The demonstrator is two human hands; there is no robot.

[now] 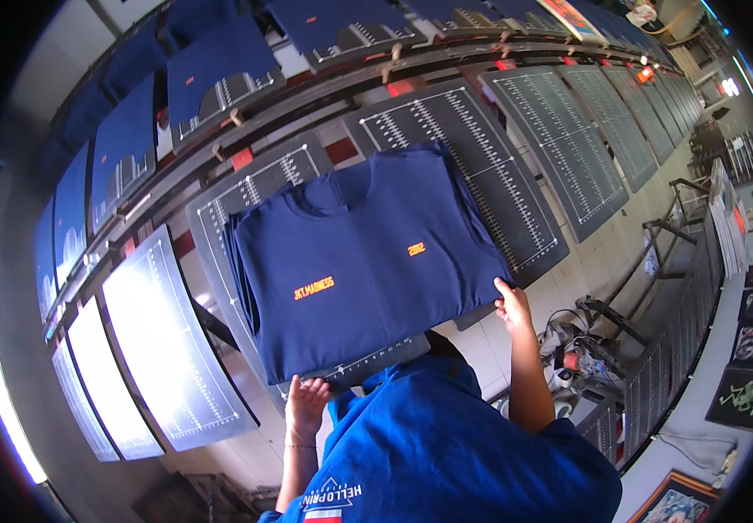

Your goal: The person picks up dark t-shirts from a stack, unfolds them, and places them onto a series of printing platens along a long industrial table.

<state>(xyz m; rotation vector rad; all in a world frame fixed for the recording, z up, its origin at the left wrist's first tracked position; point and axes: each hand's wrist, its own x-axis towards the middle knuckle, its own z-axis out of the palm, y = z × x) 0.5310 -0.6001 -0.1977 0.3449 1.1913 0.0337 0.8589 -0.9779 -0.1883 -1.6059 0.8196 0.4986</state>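
A stack of navy blue shirt pieces (367, 253) with small orange prints lies spread across two dark grey printing boards, neckline on the far side. Several layers show along its left edge. My right hand (513, 307) pinches its near right corner, thumb on top. At the near left corner is my left hand (306, 401), palm turned up and fingers stretched out, the fingertips at the cloth's edge. Beneath the cloth, the left board (211, 218) with white ruler marks shows at its rim. More of the right board (516, 209) is visible beyond the stack.
Across a long rail (245, 131), navy pieces (219, 70) lie on another row of boards. More marked boards (559, 148) run off to the right, and glare covers a board (176, 340) at left. Cables and machine parts (568, 349) sit near my right arm.
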